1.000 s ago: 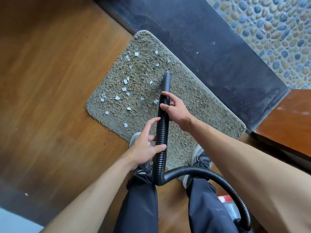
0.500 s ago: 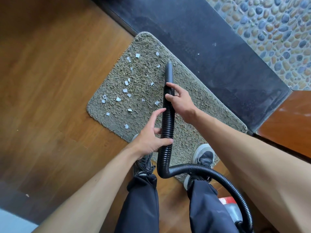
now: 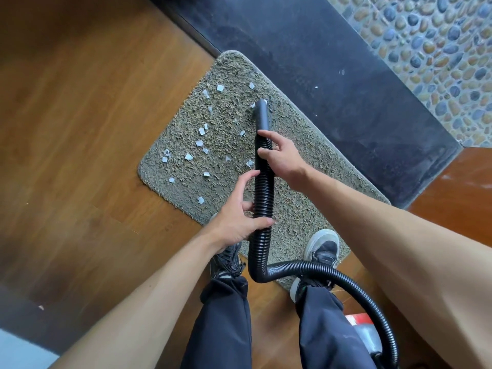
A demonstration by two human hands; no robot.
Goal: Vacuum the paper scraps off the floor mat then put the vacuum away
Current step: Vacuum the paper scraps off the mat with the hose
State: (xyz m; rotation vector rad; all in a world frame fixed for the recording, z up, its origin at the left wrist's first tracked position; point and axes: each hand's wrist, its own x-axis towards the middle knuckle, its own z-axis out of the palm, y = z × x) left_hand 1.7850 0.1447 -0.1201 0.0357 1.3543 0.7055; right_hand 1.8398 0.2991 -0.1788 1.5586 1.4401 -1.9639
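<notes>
While my right hand (image 3: 282,158) pinches the corrugated vacuum hose (image 3: 263,193) near its nozzle (image 3: 261,113) and my left hand (image 3: 237,219) loosely cups it lower down, fingers spread, most paper scraps (image 3: 198,143) lie left of the hose's long axis on the floor mat (image 3: 314,161), nearer my left.

Both hands forward, left hand (image 3: 234,219) loosely curled, right hand (image 3: 282,158) gripping

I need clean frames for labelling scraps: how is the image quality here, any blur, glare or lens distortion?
Head view: the paper scraps and floor mat are sharp; the wide lens stretches both forearms near the bottom edge; soft glare on the wood floor, darkening toward the top-left corner; no strong shadows.
</notes>
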